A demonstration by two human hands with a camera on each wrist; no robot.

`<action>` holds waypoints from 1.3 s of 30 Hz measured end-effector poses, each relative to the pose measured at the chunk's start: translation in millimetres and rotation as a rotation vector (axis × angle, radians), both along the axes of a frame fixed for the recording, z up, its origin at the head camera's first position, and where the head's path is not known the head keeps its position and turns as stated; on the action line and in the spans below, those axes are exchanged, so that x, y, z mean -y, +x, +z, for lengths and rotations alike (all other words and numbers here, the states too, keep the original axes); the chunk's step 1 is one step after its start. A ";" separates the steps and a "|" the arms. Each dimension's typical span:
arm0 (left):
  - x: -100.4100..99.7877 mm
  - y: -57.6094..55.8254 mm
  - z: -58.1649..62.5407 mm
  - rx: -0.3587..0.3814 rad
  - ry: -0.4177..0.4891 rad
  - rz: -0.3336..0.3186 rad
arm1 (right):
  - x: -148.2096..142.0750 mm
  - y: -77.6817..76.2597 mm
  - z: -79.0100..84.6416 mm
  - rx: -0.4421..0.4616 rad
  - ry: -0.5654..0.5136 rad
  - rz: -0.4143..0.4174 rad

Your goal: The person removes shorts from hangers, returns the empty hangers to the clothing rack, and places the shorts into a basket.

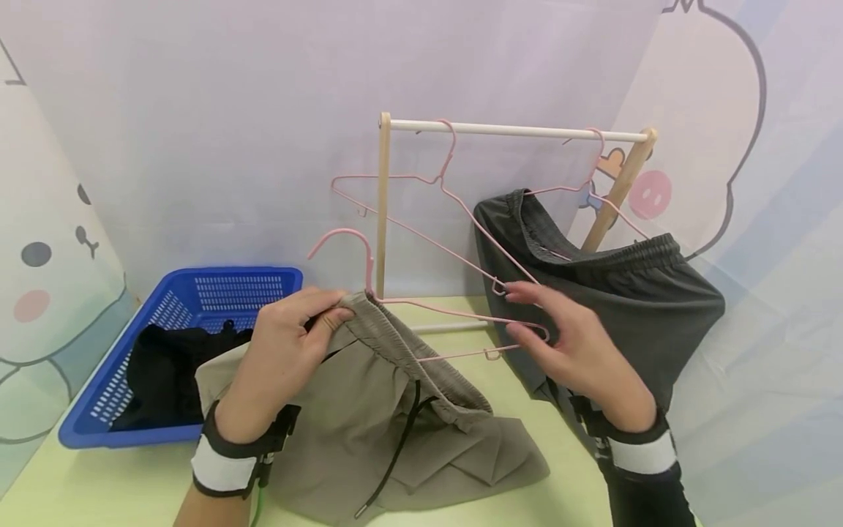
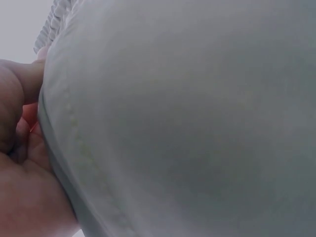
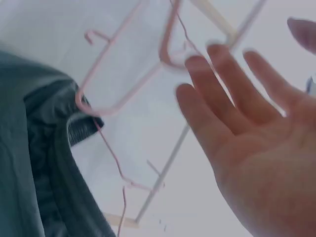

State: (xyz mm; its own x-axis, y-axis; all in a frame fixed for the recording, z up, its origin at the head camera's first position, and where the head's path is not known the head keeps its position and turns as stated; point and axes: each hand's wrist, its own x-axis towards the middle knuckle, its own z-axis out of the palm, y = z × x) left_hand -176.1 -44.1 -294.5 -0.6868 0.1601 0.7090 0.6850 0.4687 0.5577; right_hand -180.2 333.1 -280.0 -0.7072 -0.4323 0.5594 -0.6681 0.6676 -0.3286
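Note:
My left hand (image 1: pixel 279 359) pinches the waistband corner of beige-grey shorts (image 1: pixel 369 439) between thumb and fingers. A black drawstring (image 1: pixel 400 446) hangs down their front. One end of a pink hanger (image 1: pixel 454 311) is inside the waistband, its hook up and its other end sticking out to the right. My right hand (image 1: pixel 579 348) is beside that free end, with thumb and fingers spread; in the right wrist view the right hand's fingers (image 3: pixel 217 94) look straight. The left wrist view is mostly filled by the shorts' cloth (image 2: pixel 187 118).
Behind stands a small rack with a white rail (image 1: pixel 514 130) and wooden posts. From it hang a bare pink hanger (image 1: pixel 408 219) and dark grey shorts (image 1: pixel 606 315) on another hanger. At left, a blue basket (image 1: pixel 184 274) holds black cloth (image 1: pixel 171 373). The tabletop (image 1: pixel 118 483) is pale green.

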 end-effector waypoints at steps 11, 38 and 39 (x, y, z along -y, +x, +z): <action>2.9 -1.1 -3.8 0.040 -0.024 -0.013 | 2.5 -13.2 -26.4 0.360 -0.203 0.313; 13.4 0.3 -10.8 0.016 -0.089 0.010 | -49.6 10.8 -28.3 0.229 -0.418 0.209; 14.6 0.0 -12.2 0.014 -0.089 0.013 | -55.2 12.0 -28.8 0.223 -0.451 0.214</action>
State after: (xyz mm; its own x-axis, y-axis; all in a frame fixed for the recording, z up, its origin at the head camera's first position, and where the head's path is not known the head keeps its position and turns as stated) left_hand -176.1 -58.7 -306.7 -0.6988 0.2135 0.6827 0.6712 0.5257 0.5226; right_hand -168.2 388.3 -308.8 -0.7526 -0.3311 0.5692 -0.6548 0.2845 -0.7002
